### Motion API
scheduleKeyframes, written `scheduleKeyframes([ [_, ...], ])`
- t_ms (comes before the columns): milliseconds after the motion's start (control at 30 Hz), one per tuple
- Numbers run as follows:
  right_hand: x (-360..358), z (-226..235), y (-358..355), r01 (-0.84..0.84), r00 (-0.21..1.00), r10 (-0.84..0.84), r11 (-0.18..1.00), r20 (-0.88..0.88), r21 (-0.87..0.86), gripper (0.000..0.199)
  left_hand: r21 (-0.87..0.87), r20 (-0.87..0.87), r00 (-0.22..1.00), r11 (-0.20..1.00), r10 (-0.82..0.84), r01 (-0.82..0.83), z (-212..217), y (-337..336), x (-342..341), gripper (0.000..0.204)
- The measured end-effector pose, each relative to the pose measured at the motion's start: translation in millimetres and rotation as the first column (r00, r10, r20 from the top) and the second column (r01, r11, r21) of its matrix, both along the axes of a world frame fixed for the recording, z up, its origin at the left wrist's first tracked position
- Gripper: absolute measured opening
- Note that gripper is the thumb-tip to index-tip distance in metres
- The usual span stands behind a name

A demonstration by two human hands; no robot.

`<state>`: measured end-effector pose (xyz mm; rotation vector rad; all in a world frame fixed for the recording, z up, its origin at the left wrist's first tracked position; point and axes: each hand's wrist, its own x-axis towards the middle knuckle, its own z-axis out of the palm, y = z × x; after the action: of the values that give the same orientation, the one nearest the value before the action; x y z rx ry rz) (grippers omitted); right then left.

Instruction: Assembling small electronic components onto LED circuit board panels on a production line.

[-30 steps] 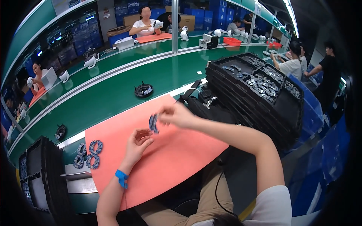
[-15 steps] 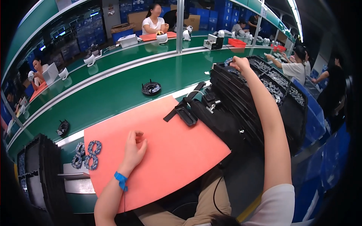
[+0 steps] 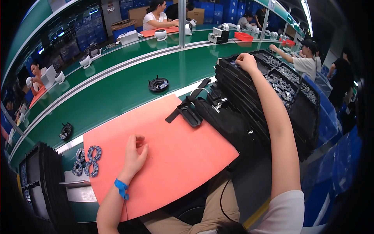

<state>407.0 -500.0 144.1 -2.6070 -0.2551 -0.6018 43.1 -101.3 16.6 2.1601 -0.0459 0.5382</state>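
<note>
My left hand (image 3: pixel 136 156), with a blue wrist strap (image 3: pixel 121 188), rests over the salmon-coloured mat (image 3: pixel 175 152). Its fingers are loosely curled, the thumb apart, and nothing is in it. Left of it lie two figure-eight circuit board pieces (image 3: pixel 93 160), one on the mat's edge, the other beside it. Far to the right, my right hand (image 3: pixel 247 62) reaches into the far left compartment of the top black tray (image 3: pixel 302 107). Its fingers are bent and pinched together at the tips; what they hold is hidden. Other compartments carry many small metallic parts (image 3: pixel 283 90).
A black pouch with straps (image 3: pixel 191 116) lies between mat and tray stack. Black round parts (image 3: pixel 158 84) sit on the green conveyor (image 3: pixel 120 97). Another black tray stack (image 3: pixel 41 183) stands at the left. People work across the line and at the right.
My right hand has dipped lower into the tray, and the bluish piece at its fingertips is now mostly hidden. My left hand stays put. Across the line, a person has turned to the side.
</note>
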Motion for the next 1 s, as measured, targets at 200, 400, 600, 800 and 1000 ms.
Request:
scheduleKeyframes([
  [200,-5.5,2.2,4.7,0.11,0.994,-0.109,0.993,0.019,-0.042,0.017,0.034,0.006,1.0,0.999,0.01,-0.01,-1.2,0.6,-1.6,0.022],
  [400,-18.1,12.8,13.2,0.176,0.981,-0.184,0.978,-0.067,-0.115,0.021,0.115,-0.015,1.0,0.993,0.01,-0.008,4.6,-1.2,-0.5,0.021],
  [600,-52.6,21.8,66.9,-0.114,0.79,0.12,0.992,0.601,-0.049,0.018,0.249,0.121,0.992,0.968,-0.045,0.014,-18.9,9.1,7.2,0.019],
  [800,-180.3,-12.1,218.1,-0.748,0.556,0.741,0.644,0.378,-0.162,0.007,0.328,0.102,0.992,0.938,0.079,-0.109,-4.4,18.4,0.6,0.022],
  [1000,-252.5,-127.2,311.9,-0.887,0.443,0.892,0.45,0.091,-0.101,0.014,0.756,0.053,0.779,0.484,0.625,-0.44,38.1,72.0,-31.9,0.055],
])
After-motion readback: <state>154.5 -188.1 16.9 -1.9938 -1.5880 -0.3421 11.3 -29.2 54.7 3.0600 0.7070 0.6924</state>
